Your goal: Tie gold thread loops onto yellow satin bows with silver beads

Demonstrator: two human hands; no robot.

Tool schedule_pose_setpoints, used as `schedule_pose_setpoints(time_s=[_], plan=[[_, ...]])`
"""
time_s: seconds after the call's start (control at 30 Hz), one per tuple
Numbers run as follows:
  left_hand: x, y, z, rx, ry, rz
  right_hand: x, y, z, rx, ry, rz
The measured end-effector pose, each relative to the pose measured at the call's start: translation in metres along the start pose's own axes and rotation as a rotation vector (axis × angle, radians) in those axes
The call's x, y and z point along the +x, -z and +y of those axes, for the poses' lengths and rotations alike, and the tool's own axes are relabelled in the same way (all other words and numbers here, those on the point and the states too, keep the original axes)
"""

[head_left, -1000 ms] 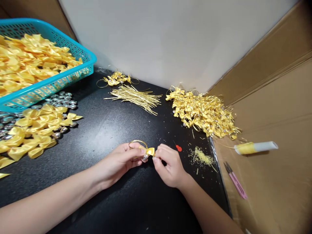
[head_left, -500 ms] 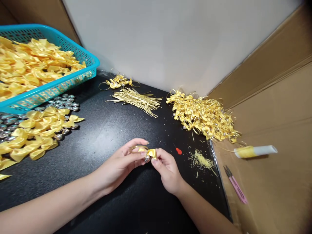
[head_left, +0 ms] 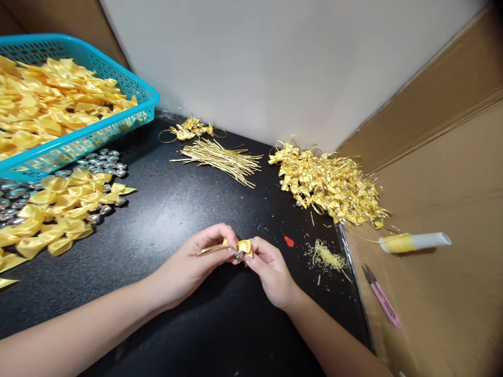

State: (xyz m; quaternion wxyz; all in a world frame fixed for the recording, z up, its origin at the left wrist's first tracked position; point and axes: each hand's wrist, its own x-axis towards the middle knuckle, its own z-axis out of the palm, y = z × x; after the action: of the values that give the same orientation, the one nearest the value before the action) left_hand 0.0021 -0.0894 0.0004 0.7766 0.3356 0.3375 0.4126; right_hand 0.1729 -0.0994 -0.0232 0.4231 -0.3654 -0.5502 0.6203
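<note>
Between my two hands is a yellow satin ribbon bow [head_left: 245, 246] with a small silver bead [head_left: 238, 255] at its middle. My left hand [head_left: 206, 254] is closed, pinching the bow's left side. A gold cord loop [head_left: 210, 250] lies across that hand, between thumb and fingers. My right hand [head_left: 271, 269] is closed too, with thumb and forefinger on the bow's right side. The fingertips hide part of the bow and where the cord joins it. Both hands are held just above the black table [head_left: 188, 335].
At the left stand a blue basket [head_left: 118, 128] of yellow bows, loose bows [head_left: 74, 201] and silver beads [head_left: 104, 162]. Gold cords [head_left: 222, 159] and finished bow pieces [head_left: 330, 183] lie behind. Rightward are a red piece [head_left: 289, 241], thread scraps [head_left: 327, 255], pink snips [head_left: 383, 298] and a thread tube [head_left: 414, 242].
The gold cord loop has tipped down from standing above my left fingers to lying flatter across the hand. My left fingers have curled in closer to the bow. The right hand has barely moved.
</note>
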Motion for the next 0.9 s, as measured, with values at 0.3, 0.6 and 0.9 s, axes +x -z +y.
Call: schedule_pose_setpoints(time_s=[0.3,0.6,0.9], plan=[[0.0010,0.0008,-0.0025,-0.017,-0.008,0.023,0.0004,-0.0001,0.0010,0.004,-0.009,0.004],[0.0008,-0.0020,-0.0022,-0.150,0.056,0.027,0.0009,0.0011,0.0016,0.031,0.008,-0.034],[0.0018,-0.0009,-0.0040,-0.116,0.031,0.040,-0.0013,-0.0039,0.0010,-0.181,0.026,0.048]])
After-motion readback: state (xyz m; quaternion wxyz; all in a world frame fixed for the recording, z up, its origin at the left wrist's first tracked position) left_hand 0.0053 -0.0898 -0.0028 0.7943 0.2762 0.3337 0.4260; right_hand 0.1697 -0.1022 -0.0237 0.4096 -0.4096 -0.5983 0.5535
